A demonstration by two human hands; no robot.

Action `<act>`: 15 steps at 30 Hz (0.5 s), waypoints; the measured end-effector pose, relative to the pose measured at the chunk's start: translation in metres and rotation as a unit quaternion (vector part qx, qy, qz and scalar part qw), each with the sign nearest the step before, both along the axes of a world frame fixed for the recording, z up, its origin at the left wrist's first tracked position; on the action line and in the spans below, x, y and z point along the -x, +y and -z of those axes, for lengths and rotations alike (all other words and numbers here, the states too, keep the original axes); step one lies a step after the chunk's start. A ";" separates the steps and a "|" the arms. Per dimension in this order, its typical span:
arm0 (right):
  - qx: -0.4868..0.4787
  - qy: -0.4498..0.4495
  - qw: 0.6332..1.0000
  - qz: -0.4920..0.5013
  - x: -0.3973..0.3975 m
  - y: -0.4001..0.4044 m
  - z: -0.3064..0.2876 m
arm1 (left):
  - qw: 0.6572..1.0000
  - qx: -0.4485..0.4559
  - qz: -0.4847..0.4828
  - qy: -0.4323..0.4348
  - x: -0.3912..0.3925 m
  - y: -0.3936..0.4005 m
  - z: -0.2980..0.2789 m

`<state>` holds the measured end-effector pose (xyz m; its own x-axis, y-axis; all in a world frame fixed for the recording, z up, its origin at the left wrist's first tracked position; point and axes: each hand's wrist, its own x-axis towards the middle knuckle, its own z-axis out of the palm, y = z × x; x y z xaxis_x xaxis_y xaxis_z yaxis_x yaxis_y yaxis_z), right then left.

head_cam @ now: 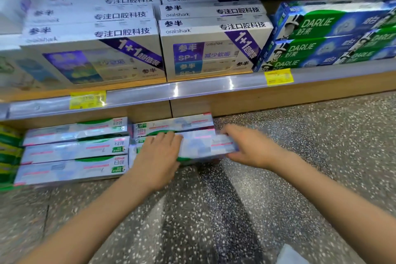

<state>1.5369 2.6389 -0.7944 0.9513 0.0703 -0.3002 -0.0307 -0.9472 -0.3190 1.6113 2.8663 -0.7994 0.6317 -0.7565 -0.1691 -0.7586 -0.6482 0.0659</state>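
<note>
Toothpaste box (pixel 201 146): located on the low shelf, on top of the right-hand stack of like boxes (pixel 173 124), at the near edge of that stack. Its long axis runs left to right, roughly parallel to the shelf front. The right end sits slightly nearer than the left end and projects past the stack below.

Left hand (pixel 157 154): lies on the top face over the left half of the box, fingers nearly straight, pressing rather than clasping. Motion blur hides the thumb position.

Right hand (pixel 249 149): clasps the right end, fingers curled over the far edge and thumb at the near edge.

Governing relation: the box spans the gap between the two hands, one hand on each half, so neither arm is clearly nearer. The right hand has the only enclosing grip and probably sets the angle. The left hand probably steadies and pushes.

Judgement: the next move appears to be squaring the box with the stack. This calls for swinging the right end away until both ends align with the left-hand stack (pixel 75 150) just beside it.
</note>
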 end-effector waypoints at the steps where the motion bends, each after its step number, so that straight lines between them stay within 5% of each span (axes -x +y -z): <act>1: 0.016 0.005 1.000 -0.024 0.008 0.002 0.005 | 1.000 -0.017 0.006 0.024 0.010 0.005 0.006; 6: 0.082 0.004 0.991 -0.102 0.024 0.013 0.044 | 0.995 -0.078 -0.002 0.066 0.029 0.016 0.046; 15: 0.106 0.012 0.989 -0.103 0.022 0.024 0.082 | 0.999 -0.035 -0.017 -0.014 0.032 0.024 0.090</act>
